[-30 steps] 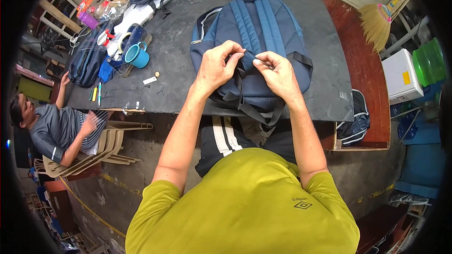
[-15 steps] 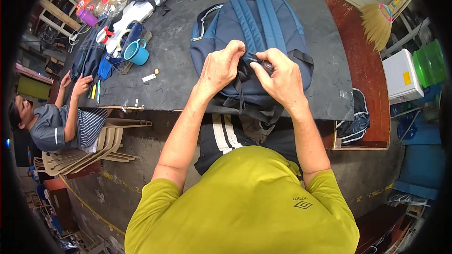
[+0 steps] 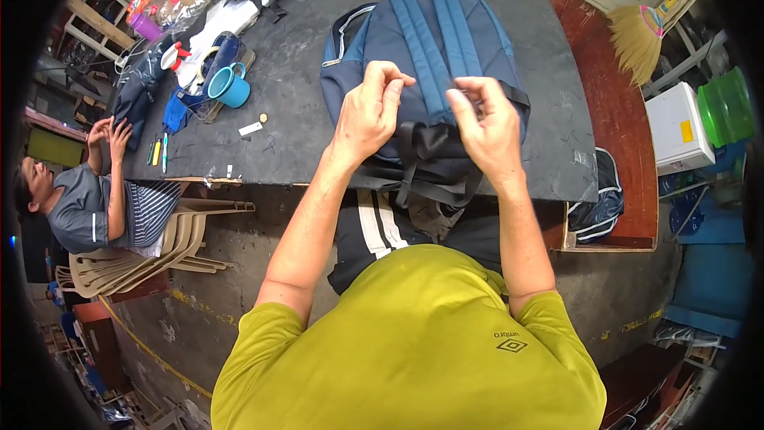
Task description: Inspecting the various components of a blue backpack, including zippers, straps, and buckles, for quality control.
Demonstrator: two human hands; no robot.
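A blue and navy backpack (image 3: 477, 40) lies on the dark tabletop with its two shoulder straps facing up. Above its lower part, my left hand (image 3: 368, 110) is closed in a pinch, thumb against bent fingers; whatever is between them is too small to make out. My right hand (image 3: 489, 131) hovers over the pack's right side, fingers curled toward the thumb and partly blurred. What it holds, if anything, is hidden. Between and below my hands, black webbing straps (image 3: 422, 143) hang over the pack's lower edge.
On the left of the table (image 3: 294, 80) are a blue mug (image 3: 229, 87), a spray bottle (image 3: 177, 57), pens (image 3: 165, 153) and a folded dark bag. A co-worker (image 3: 87, 199) sits there beside stacked chairs (image 3: 191, 239). A red-brown bench (image 3: 629, 159) holding another bag stands right.
My hands have moved apart and off the webbing, which now shows between them. The small dark tool in my right hand no longer shows. The co-worker's hands have shifted left.
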